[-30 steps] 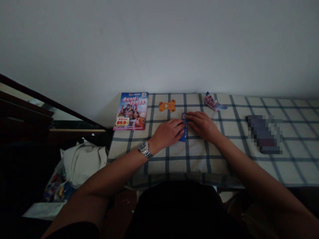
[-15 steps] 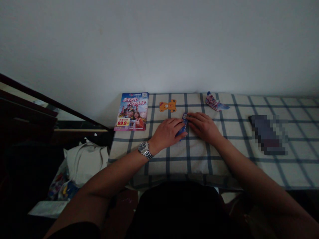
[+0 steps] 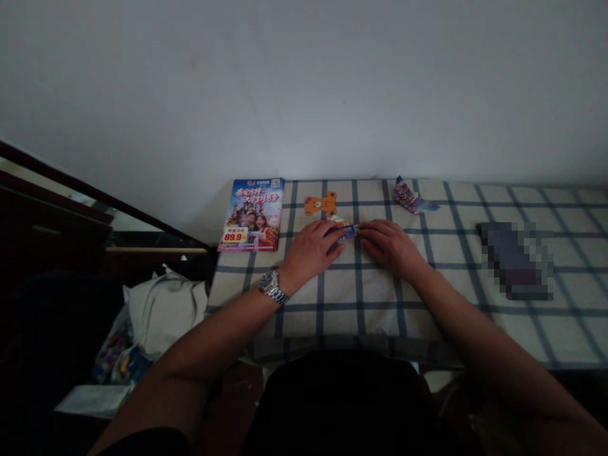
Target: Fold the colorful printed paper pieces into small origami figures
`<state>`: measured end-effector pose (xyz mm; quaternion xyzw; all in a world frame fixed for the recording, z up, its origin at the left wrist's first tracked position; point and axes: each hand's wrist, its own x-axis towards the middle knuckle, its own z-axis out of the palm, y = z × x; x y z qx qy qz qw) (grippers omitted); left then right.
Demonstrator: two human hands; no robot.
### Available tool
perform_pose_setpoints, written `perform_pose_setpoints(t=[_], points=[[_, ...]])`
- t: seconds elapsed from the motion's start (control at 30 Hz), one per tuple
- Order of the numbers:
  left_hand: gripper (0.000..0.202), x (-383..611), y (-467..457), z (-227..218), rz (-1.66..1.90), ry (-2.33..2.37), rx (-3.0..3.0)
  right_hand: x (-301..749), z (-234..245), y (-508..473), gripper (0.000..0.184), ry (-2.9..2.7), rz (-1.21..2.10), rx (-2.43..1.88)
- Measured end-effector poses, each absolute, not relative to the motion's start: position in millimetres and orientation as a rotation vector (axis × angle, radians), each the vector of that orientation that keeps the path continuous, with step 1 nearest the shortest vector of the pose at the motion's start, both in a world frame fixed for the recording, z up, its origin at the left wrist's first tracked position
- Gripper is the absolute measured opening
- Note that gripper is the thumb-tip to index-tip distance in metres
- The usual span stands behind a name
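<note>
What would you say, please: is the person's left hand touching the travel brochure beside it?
Apart. The head view shows a strip of checked cloth between the left hand and the right edge of the travel brochure.

A small strip of blue paper lies sideways between the left hand and the right hand. Both touch it, and the fingers of the left hand cover its left end.

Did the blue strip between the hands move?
Yes, it turned sideways: the blue strip now lies along the checked cloth's crosswise stripe, not across it.
</note>
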<state>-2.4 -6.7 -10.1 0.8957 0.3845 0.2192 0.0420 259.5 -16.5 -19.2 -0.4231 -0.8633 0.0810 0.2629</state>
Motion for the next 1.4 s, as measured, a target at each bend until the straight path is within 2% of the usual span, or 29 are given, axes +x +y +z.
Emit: perform_pose_setpoints(t=[1.13, 1.4], points=[[0.024, -1.1, -2.4, -16.9, 0.776, 1.058, 2.759, 249.2, -12.2, -18.8, 0.015, -2.212, 0.057, -1.168], [0.022, -2.6, -4.4, -10.6, 0.811, 1.181, 2.636, 248.9, -5.5, -27.8, 0.028, -2.124, -0.179, -1.196]])
